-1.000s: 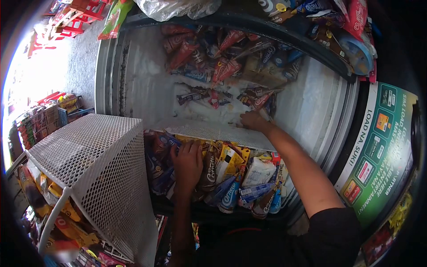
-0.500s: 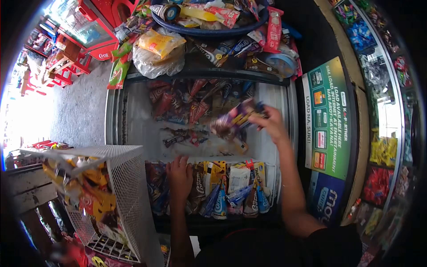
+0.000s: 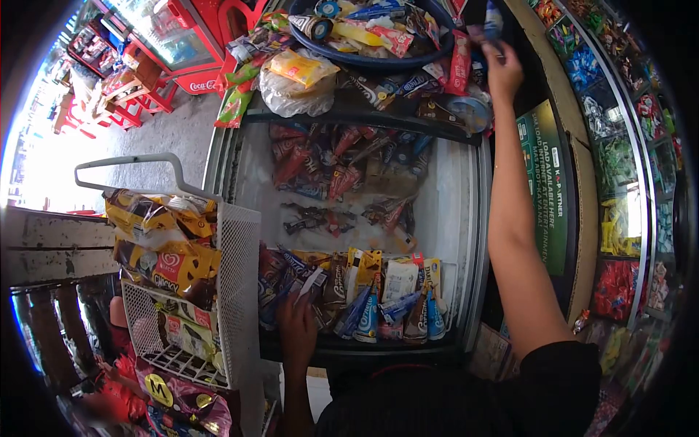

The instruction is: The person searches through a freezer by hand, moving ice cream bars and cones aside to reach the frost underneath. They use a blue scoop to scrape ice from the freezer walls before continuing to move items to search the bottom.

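Note:
My left hand (image 3: 297,324) is low over the front row of the chest freezer (image 3: 477,189). Its fingers close on a dark purple ice cream packet (image 3: 300,271) with a white edge, slanting up from the row; the fingertips are partly hidden. Up at the top right, beside the blue basin (image 3: 357,57), my right hand (image 3: 504,69) has its fingers curled round a wrapped ice cream, blurred and partly hidden. A blue-and-white wrapped piece (image 3: 494,20) shows just above those fingers. Cornetto cones (image 3: 368,317) stand beside my left hand.
Red cones and packets (image 3: 342,178) lie deeper in the frosty freezer. A white wire basket (image 3: 240,284) with yellow packets stands at the left. On the freezer's far cover sit a plastic bag (image 3: 295,91) and loose wrapped ice creams. Snack racks (image 3: 619,226) line the right.
My right hand has moved from inside the freezer, carrying a purple packet, up to the far right beyond the basin. My left hand has drawn back onto the front row, where a packet now slants up.

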Demonstrator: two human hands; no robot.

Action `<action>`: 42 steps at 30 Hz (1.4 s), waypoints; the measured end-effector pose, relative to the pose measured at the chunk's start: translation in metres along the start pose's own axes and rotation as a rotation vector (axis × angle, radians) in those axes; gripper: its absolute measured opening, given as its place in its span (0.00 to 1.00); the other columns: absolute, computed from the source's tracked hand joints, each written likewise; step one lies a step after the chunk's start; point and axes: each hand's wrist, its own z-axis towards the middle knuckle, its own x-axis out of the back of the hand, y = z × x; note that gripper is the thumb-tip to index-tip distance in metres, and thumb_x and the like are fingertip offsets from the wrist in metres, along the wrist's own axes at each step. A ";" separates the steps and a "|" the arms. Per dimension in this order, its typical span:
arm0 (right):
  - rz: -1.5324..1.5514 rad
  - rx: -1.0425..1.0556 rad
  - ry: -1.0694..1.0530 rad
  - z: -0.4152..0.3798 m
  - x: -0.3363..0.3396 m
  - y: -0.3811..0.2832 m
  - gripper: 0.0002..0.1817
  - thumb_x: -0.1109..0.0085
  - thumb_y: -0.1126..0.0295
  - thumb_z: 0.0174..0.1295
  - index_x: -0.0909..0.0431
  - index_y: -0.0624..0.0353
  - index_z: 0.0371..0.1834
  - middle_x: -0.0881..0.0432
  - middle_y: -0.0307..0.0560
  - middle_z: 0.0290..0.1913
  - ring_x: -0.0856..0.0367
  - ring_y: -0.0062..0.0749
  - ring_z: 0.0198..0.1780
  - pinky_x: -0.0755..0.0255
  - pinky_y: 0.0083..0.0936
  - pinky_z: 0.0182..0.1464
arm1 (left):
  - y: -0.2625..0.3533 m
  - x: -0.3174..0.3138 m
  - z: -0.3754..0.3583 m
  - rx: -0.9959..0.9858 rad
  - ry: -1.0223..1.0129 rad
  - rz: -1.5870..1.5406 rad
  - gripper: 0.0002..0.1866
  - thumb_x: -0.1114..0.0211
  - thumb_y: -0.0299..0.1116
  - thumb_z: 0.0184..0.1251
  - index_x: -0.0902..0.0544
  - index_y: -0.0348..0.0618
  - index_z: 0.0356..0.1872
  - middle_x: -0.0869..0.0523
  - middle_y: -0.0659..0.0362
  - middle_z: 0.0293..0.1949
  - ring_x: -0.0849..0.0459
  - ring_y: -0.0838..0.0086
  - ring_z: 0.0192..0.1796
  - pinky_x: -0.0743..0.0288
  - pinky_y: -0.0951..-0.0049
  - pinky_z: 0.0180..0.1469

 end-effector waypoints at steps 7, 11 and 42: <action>0.140 -0.084 -0.154 -0.122 0.047 -0.027 0.14 0.47 0.79 0.57 0.22 0.62 0.47 0.21 0.49 0.48 0.20 0.32 0.47 0.26 0.26 0.48 | -0.009 -0.012 -0.039 -0.028 -0.053 0.124 0.20 0.43 0.32 0.63 0.28 0.41 0.56 0.32 0.46 0.59 0.34 0.50 0.61 0.45 0.47 0.63; 0.475 -0.627 -0.958 -0.259 0.052 -0.013 0.06 0.48 0.78 0.58 0.21 0.60 0.35 0.19 0.37 0.32 0.23 0.18 0.36 0.28 0.18 0.40 | -0.016 -0.024 -0.053 -0.101 -0.052 0.264 0.23 0.42 0.36 0.62 0.29 0.44 0.59 0.34 0.47 0.62 0.37 0.51 0.65 0.50 0.42 0.66; 0.062 0.051 -1.574 -0.420 -0.075 0.099 0.21 0.36 0.66 0.50 0.25 0.51 0.50 0.19 0.51 0.38 0.17 0.40 0.38 0.24 0.37 0.40 | -0.021 -0.029 -0.044 0.011 -0.166 0.322 0.22 0.49 0.44 0.66 0.27 0.45 0.57 0.33 0.47 0.61 0.36 0.52 0.64 0.57 0.37 0.67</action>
